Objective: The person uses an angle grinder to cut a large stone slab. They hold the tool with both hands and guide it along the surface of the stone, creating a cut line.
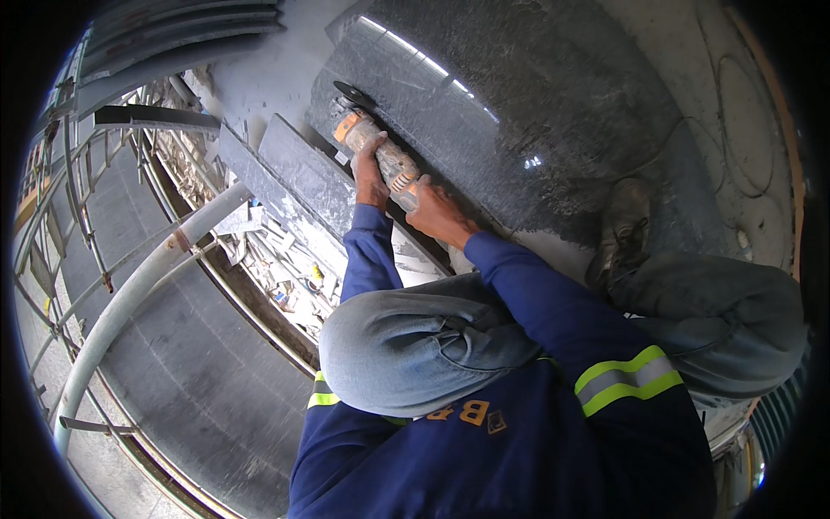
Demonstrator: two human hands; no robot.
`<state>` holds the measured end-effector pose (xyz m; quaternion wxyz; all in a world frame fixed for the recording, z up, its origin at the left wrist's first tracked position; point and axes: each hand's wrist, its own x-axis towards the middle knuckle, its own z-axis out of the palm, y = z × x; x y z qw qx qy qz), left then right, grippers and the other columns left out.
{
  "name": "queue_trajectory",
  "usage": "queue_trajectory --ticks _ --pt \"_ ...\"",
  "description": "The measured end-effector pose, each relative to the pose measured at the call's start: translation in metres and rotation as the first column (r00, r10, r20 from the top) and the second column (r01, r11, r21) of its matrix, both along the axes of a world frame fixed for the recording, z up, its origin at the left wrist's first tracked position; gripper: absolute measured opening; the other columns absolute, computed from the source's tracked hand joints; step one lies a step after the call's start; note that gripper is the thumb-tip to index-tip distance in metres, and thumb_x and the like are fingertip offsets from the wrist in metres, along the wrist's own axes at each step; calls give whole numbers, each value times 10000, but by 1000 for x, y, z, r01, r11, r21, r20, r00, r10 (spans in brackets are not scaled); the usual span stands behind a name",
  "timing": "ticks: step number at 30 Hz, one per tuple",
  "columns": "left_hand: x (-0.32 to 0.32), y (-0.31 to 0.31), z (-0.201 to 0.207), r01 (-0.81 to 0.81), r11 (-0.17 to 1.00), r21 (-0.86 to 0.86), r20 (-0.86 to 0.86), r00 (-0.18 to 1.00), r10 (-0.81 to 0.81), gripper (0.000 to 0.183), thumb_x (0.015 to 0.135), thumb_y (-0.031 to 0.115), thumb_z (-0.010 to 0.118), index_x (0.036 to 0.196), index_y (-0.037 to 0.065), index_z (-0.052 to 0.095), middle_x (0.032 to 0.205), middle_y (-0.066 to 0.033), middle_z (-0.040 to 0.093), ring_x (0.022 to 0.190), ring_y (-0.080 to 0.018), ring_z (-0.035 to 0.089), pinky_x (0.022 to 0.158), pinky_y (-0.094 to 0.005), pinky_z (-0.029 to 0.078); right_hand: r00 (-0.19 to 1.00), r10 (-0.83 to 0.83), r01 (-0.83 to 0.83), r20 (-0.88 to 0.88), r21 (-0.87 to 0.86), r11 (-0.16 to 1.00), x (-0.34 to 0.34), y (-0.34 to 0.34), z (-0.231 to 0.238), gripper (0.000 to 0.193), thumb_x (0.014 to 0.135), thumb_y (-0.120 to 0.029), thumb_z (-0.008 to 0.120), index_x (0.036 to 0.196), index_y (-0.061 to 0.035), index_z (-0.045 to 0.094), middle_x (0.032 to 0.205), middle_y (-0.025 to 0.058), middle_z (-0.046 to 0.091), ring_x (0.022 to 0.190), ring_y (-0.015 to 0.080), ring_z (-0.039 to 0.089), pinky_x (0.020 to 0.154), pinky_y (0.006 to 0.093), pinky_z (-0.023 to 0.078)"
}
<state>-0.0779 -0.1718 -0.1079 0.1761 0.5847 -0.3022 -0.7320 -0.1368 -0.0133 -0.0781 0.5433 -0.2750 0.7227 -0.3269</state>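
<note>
An angle grinder (393, 163), dusty with orange parts, is held in both my hands. Toward its front, my left hand (369, 173) is wrapped round the body near the orange gear head. My right hand (435, 210) grips the rear end. The dark round disc (353, 93) at the far tip is tilted and lies along the left edge of a large polished dark stone slab (519, 104). Whether the disc touches the slab I cannot tell. White dust coats the tool and my fingers.
Narrower stone pieces (298, 164) lie left of the grinder. Beyond them are a thick metal pipe (147, 285), scaffold poles (82, 203) and a drop with rubble (281, 268). My shoe (627, 227) rests by the slab's right part. A thin cable (724, 112) curls at the far right.
</note>
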Motion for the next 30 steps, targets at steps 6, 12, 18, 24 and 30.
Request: queue_trajectory --ticks 6,12,18,24,30 --pt "0 14 6 9 1000 2 -6 1000 -9 338 835 214 683 1094 46 547 830 -101 620 677 -255 660 622 -423 587 998 41 -41 52 2 999 -6 10 7 721 769 -97 619 1358 199 327 1145 421 584 1106 527 595 958 514 494" --pt "2 39 14 20 999 -32 8 1000 -20 349 838 209 694 1101 33 546 834 -96 618 673 -252 665 619 -407 586 1000 8 -9 10 34 999 6 33 13 692 791 -80 572 1364 206 312 1136 426 583 1102 530 596 967 511 486" --pt "8 47 13 -6 1000 -21 -3 1000 6 323 838 180 696 1084 24 556 830 -99 624 670 -251 670 608 -412 588 998 10 -13 63 57 998 -2 40 31 557 794 -43 562 1268 183 377 1103 429 592 1055 522 620 933 519 505" --pt "1 44 15 -20 998 -67 24 999 21 340 805 171 711 1067 13 563 804 -94 606 662 -245 652 604 -401 580 999 -9 7 37 46 999 0 36 22 517 775 -30 566 1227 161 401 1100 430 589 1046 537 611 923 544 501" --pt "-1 19 3 8 999 -49 7 1000 -8 335 836 212 695 1080 42 541 815 -100 612 663 -263 662 605 -426 584 999 2 -2 38 8 1000 -1 14 2 530 774 -55 572 1238 150 419 1116 408 600 1057 520 615 925 541 502"
